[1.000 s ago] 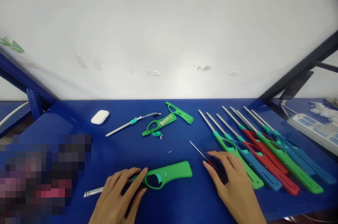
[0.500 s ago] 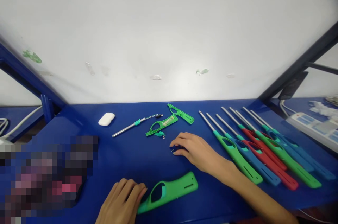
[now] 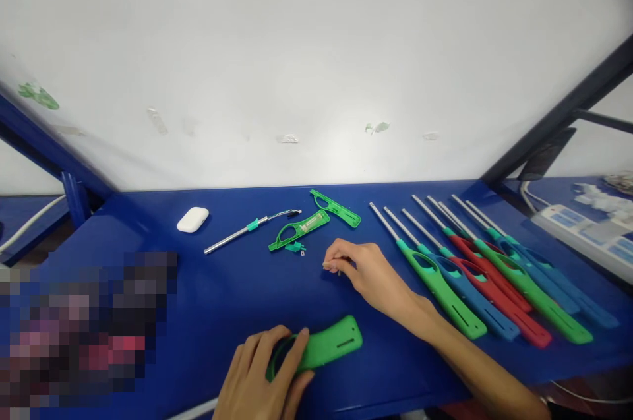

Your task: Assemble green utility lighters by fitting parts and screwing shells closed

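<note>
Green lighter (image 3: pixel 336 341) lies on the table (image 3: pixel 222 301) beneath the left hand (image 3: pixel 264 374), slot side up. Left fingers bent around its loop end, thumb along the near edge; the handle extends out past the fingertips, clear of them. Right hand (image 3: pixel 368 271) is beyond the lighter, apart from it; fingers narrow, tips pinched together. A small pale speck shows at the tips; cannot tell whether it is a part or a nail.

Hidden: most of the loop and the neck, under the left hand. The lighter's metal tube (image 3: pixel 195 410) emerges on the far side of that hand and is cut off by the lower edge of view. Left of the lighter, an item is pixelated, unreadable.

Beyond the lighter: two green shell halves, one with a loop and clear insert (image 3: pixel 301 229), and a small teal piece (image 3: pixel 295 247), its shape hard to resolve. Right of the lighter: a row of lighters (image 3: pixel 502 285).
</note>
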A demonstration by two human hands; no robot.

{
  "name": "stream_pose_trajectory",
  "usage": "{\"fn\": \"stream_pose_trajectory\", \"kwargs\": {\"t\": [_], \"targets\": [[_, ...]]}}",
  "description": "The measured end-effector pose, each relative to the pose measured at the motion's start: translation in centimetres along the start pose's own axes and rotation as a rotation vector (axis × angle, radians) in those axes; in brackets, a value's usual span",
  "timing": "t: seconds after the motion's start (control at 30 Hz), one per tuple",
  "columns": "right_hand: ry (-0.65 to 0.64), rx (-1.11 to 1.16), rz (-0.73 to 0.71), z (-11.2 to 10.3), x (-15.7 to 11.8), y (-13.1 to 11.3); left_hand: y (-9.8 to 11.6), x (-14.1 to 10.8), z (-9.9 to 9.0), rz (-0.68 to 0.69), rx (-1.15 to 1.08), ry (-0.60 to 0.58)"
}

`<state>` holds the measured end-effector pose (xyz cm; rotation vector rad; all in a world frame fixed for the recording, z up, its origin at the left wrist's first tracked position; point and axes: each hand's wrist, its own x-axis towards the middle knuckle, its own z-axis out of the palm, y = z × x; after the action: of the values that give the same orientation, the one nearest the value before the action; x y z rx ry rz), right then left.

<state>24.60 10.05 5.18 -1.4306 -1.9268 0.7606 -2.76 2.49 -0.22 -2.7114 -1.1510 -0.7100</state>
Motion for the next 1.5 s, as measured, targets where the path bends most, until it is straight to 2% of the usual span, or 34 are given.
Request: {"fn": "stream_pose_trajectory", "kwargs": {"t": [0.1,0.23,0.4,0.53,0.63,0.83,1.1,1.5], "targets": [[0.078,0.076,0.023,-0.6,-0.8,-0.5,-1.2,0.7,0.0,-0.061,0.0,0.006],[0.207,0.115,0.058,-0.6,-3.3,-1.4,-2.0,1.3,0.1,-0.123,-0.005,0.05],[0.337,0.142,0.115,1.5,-6.4,-1.3,-1.6,1.3,0.5,-0.148,-0.03,0.067],[0.42,0.157,0.168,3.3,-7.0,-0.8,-1.6,1.1,0.4,-0.173,-0.054,0.063],[0.421,0.16,0.172,3.9,-6.6,-0.9,-1.7,1.1,0.3,-0.179,-0.067,0.065],[0.343,0.157,0.135,4.0,-5.8,-1.5,-1.5,1.0,0.1,-0.19,-0.077,0.067],[0.312,0.069,0.098,4.6,-5.3,-1.6,-1.4,1.1,0.0,-0.191,-0.085,0.061],[0.291,-0.095,-0.112,4.8,-7.4,-0.5,-1.1,1.3,0.0,-0.203,-0.096,0.09]]}}
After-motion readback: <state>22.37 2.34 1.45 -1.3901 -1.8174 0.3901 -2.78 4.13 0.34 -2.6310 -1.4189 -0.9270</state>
